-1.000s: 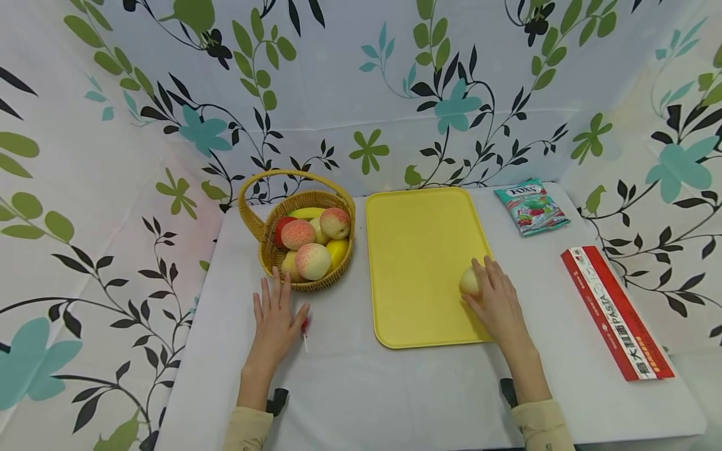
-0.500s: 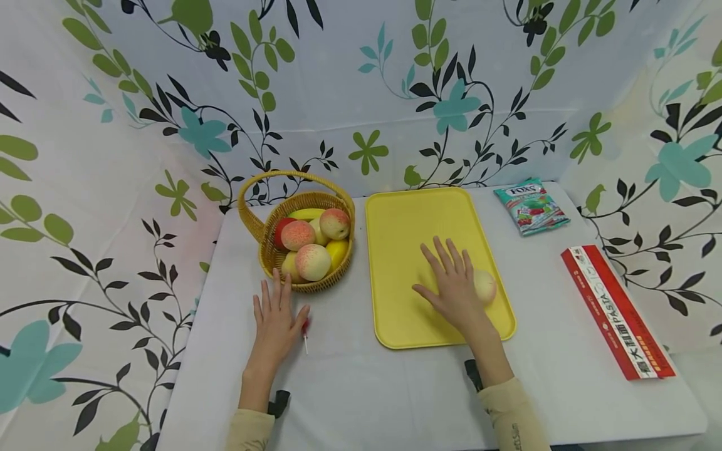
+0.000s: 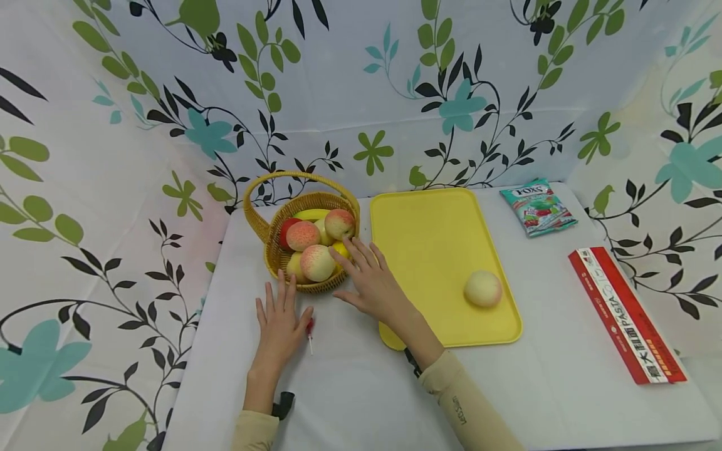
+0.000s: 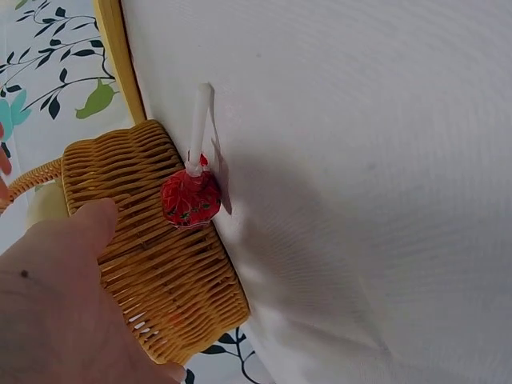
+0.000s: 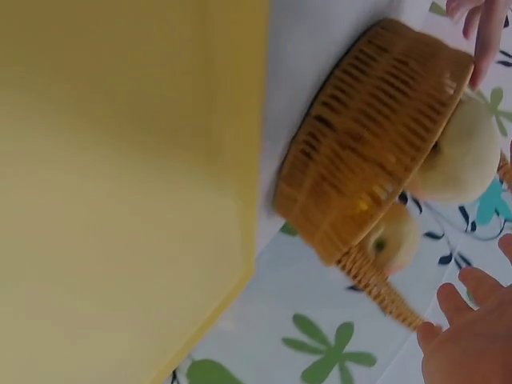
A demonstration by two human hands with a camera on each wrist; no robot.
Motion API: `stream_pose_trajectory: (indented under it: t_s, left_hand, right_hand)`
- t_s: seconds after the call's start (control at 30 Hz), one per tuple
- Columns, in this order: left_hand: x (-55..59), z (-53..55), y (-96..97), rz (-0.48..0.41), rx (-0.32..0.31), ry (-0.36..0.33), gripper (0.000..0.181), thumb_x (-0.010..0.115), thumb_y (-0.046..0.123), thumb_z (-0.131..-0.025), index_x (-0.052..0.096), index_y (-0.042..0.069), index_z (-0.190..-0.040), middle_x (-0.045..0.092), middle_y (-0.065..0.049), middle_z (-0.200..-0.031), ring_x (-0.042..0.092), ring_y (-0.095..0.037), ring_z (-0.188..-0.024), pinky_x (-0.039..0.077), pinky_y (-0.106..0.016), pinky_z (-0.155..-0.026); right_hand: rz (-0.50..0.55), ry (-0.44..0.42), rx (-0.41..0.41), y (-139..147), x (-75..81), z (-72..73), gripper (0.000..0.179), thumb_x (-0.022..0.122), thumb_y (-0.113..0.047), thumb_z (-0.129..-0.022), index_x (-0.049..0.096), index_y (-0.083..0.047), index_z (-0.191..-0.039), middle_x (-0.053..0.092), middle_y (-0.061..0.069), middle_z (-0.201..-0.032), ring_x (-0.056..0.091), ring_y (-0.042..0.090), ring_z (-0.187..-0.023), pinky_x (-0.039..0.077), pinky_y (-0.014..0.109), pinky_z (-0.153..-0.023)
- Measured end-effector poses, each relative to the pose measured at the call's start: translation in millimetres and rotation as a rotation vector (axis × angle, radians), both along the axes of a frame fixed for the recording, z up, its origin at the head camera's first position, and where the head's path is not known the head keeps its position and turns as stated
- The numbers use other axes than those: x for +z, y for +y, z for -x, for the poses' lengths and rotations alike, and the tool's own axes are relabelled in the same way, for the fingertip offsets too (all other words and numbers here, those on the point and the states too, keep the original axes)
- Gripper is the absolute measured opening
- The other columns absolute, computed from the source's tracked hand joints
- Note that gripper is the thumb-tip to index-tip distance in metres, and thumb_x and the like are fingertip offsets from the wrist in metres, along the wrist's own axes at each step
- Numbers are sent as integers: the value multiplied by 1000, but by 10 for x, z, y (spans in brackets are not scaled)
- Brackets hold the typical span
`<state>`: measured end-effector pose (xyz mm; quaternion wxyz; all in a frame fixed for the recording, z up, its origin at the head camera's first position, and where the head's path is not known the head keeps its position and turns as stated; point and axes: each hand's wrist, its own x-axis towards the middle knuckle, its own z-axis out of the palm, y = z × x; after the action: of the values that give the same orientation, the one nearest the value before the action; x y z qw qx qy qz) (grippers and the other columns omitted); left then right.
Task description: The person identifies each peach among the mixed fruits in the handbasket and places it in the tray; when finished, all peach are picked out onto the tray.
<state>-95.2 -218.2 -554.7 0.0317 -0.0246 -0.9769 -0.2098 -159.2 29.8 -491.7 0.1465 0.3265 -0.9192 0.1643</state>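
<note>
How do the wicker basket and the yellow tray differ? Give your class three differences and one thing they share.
1. The basket is woven; the tray looks smooth.
2. The basket is rounded and deep, with an arched handle; the tray is flat, rectangular and handleless, with rounded corners.
3. The basket holds several pieces of fruit; the tray bears a single peach.
Shared: both rest on the white-covered table.

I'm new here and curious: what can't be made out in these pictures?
Head: the right hand covers part of the yellow fruit in the basket.
Head: small print on the teal bag, too small.
Left wrist: the left hand, partly cut off by the left edge.
Right wrist: the yellow tray, partly cut off by the left edge.
</note>
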Motion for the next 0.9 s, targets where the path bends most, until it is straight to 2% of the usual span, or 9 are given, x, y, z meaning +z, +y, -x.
stream_pose_trajectory:
  t_s: [0.2, 0.37, 0.57, 0.7, 0.9]
  left_hand:
    - [-7, 3, 24, 11, 6, -15, 87, 57, 46, -103, 2, 25, -167, -8, -7, -176, -4, -50, -159, -2, -76, -121]
    - [-6, -2, 26, -1, 12, -21, 87, 57, 45, -103, 1, 25, -167, -8, -8, -176, -7, -48, -160, -3, -76, -121]
    - [1, -12, 14, 2, 18, -25, 86, 55, 47, -104, 0, 26, -167, -12, -3, -175, -7, -47, -160, -4, -75, -122]
    - [3, -17, 20, 5, 20, -19, 87, 57, 45, -103, 2, 25, -167, -8, -7, -176, -4, -49, -160, -3, -76, -121]
    - [19, -20, 30, -1, 19, -24, 86, 56, 45, -104, 2, 25, -167, -10, -5, -176, -10, -45, -160, -3, -75, -122]
  right_hand:
    - [-35, 38, 16, -276, -6, 51, 91, 69, -58, -92, 25, -25, -164, 24, 12, -172, 29, 35, -158, 28, 60, -126]
    - [-65, 0, 3, -434, -22, 101, 92, 67, -59, -93, 21, -26, -165, 19, 13, -173, 29, 37, -157, 25, 58, -127]
    - [-107, -10, -15, -546, -55, 100, 89, 64, -58, -95, 21, -24, -165, 20, 12, -173, 33, 34, -156, 29, 56, -126]
    - [-126, -7, -21, -600, -84, 84, 88, 63, -57, -96, 20, -24, -166, 22, 11, -173, 33, 31, -157, 30, 54, -126]
    - [-124, 23, -39, -653, -107, 94, 89, 64, -56, -95, 20, -25, -166, 23, 10, -172, 34, 31, -156, 33, 52, -126]
